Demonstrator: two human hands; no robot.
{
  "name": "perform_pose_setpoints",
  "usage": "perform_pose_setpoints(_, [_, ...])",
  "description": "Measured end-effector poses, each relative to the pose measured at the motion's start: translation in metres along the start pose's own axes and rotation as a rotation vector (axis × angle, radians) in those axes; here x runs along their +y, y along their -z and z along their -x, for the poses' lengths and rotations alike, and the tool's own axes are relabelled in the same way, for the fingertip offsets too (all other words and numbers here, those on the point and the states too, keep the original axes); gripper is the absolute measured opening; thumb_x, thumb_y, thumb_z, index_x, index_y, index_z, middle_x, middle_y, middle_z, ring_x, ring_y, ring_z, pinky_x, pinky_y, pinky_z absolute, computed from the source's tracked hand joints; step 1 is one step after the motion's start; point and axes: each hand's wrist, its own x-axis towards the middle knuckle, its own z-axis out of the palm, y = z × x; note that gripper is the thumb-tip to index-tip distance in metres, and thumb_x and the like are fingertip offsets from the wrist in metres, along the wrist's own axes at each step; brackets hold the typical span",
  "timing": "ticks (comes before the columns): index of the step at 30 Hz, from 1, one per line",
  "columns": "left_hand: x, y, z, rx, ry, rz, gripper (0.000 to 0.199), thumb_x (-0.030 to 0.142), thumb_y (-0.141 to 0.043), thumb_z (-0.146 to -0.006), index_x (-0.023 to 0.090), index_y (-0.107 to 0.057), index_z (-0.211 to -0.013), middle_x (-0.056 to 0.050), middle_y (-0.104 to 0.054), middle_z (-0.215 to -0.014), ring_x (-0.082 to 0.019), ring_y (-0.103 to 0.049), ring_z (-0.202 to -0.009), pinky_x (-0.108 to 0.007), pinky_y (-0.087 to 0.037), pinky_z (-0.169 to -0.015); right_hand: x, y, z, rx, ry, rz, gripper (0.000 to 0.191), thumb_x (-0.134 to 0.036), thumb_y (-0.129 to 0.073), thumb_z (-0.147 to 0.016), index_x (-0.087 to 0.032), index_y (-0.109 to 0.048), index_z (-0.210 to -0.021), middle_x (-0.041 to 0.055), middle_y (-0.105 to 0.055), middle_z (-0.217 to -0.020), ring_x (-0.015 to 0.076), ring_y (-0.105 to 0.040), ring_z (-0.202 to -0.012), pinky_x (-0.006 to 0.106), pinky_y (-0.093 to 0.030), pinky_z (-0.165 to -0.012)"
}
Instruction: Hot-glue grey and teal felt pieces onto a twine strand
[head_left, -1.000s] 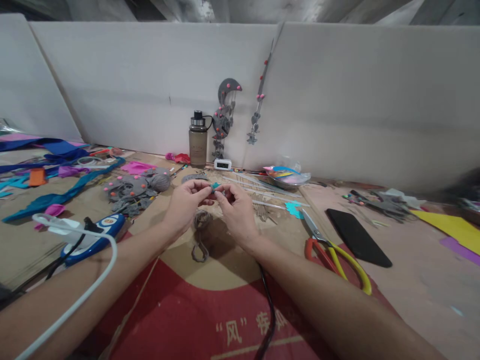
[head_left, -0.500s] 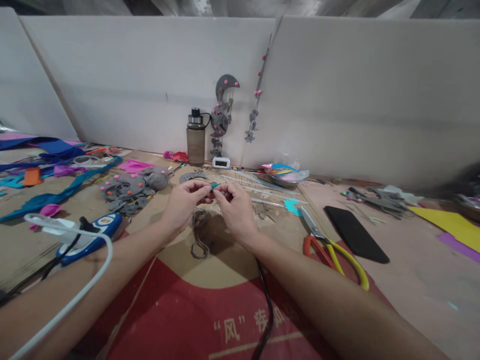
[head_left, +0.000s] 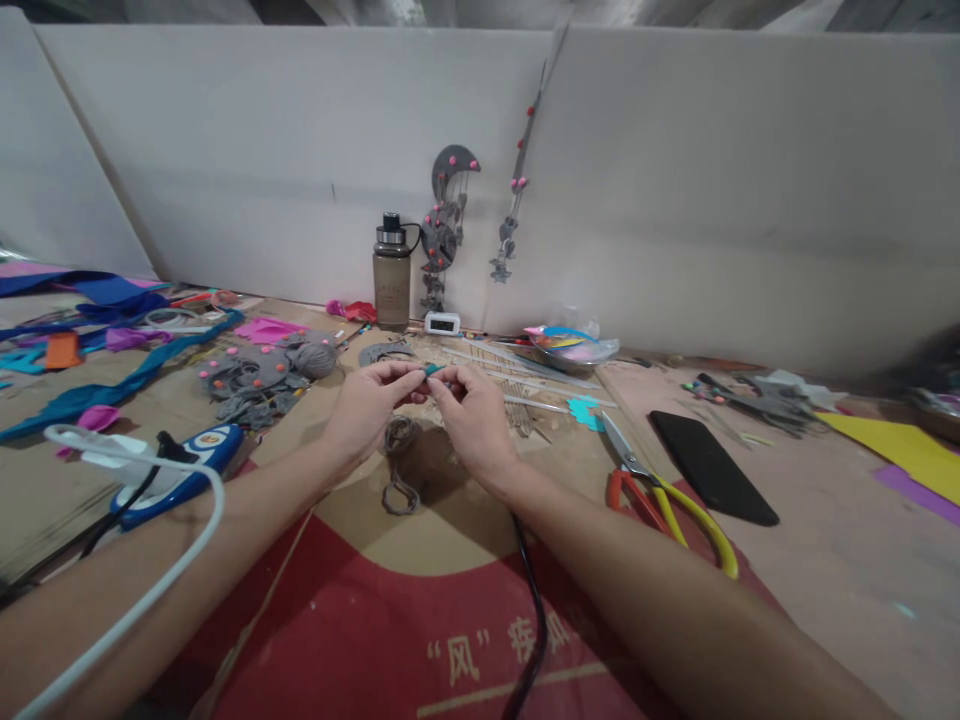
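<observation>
A small teal piece [head_left: 433,369], perhaps felt, is pinched between the fingertips of both hands above the cardboard. My left hand [head_left: 373,405] grips it from the left side, thumb and fingers pressed together. From the right, my right hand [head_left: 474,415] closes on the same piece, its fingers bent inward. Most of the piece is covered by the fingertips, so its shape is unclear. Below and between the hands, a looped grey cord [head_left: 401,497] lies on the cardboard [head_left: 360,530].
Scissors [head_left: 637,470] and a black phone [head_left: 712,468] lie to the right. On the left are a blue power strip [head_left: 210,445], grey felt pieces with pink balls [head_left: 255,372] and coloured strips. A bottle [head_left: 392,280] and small clock [head_left: 442,324] stand behind, near the white board [head_left: 262,150].
Both hands keep their pinch on the teal piece, with only a slight shift of the fingers. The surrounding things stay in place.
</observation>
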Motion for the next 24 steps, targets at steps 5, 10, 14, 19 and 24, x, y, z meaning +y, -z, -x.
perform_pose_setpoints(5, [-0.001, 0.0, 0.0, 0.01, -0.01, -0.005, 0.023, 0.026, -0.078, -0.061, 0.01, -0.07, -0.075, -0.004, -0.066, -0.072, -0.011, -0.058, -0.062, -0.026, -0.048, -0.066, -0.002, 0.001, 0.0, 0.006, 0.002, 0.014, 0.011, -0.025, -0.057, -0.081, -0.018, -0.064, -0.077, 0.002, -0.062, -0.078, 0.0142, -0.053, -0.073, 0.027, -0.04, -0.068])
perform_pose_setpoints(10, [0.002, -0.001, 0.001, 0.011, -0.021, -0.033, 0.021, 0.025, -0.076, -0.061, 0.011, -0.067, -0.072, -0.002, -0.063, -0.068, -0.01, -0.056, -0.061, -0.024, -0.045, -0.063, -0.004, 0.001, 0.001, 0.001, 0.016, 0.041, 0.012, -0.026, -0.057, -0.081, -0.018, -0.064, -0.075, 0.0017, -0.062, -0.078, 0.0136, -0.052, -0.072, 0.027, -0.039, -0.068])
perform_pose_setpoints(14, [0.003, -0.001, 0.001, 0.009, -0.029, -0.084, 0.018, 0.025, -0.074, -0.062, 0.011, -0.065, -0.069, -0.001, -0.06, -0.064, -0.009, -0.054, -0.059, -0.023, -0.042, -0.061, -0.004, 0.0, 0.002, 0.002, 0.046, 0.046, 0.011, -0.025, -0.058, -0.081, -0.019, -0.063, -0.073, 0.0017, -0.061, -0.078, 0.0135, -0.051, -0.072, 0.027, -0.039, -0.067])
perform_pose_setpoints(19, [0.004, -0.001, 0.001, 0.035, -0.046, -0.125, 0.017, 0.026, -0.071, -0.063, 0.012, -0.063, -0.068, 0.0, -0.059, -0.064, -0.009, -0.053, -0.058, -0.023, -0.042, -0.06, -0.001, -0.002, 0.004, -0.011, 0.058, 0.046, 0.008, -0.024, -0.058, -0.081, -0.018, -0.062, -0.077, 0.0017, -0.061, -0.078, 0.0135, -0.051, -0.07, 0.027, -0.039, -0.064])
perform_pose_setpoints(24, [0.012, 0.001, 0.003, 0.076, -0.079, -0.36, 0.017, 0.029, -0.067, -0.067, 0.013, -0.065, -0.074, -0.001, -0.062, -0.064, -0.01, -0.054, -0.057, -0.024, -0.043, -0.059, -0.001, 0.002, 0.003, -0.009, 0.165, 0.115, 0.006, -0.022, -0.056, -0.083, -0.018, -0.059, -0.081, 0.0019, -0.06, -0.079, 0.0137, -0.051, -0.071, 0.027, -0.039, -0.066])
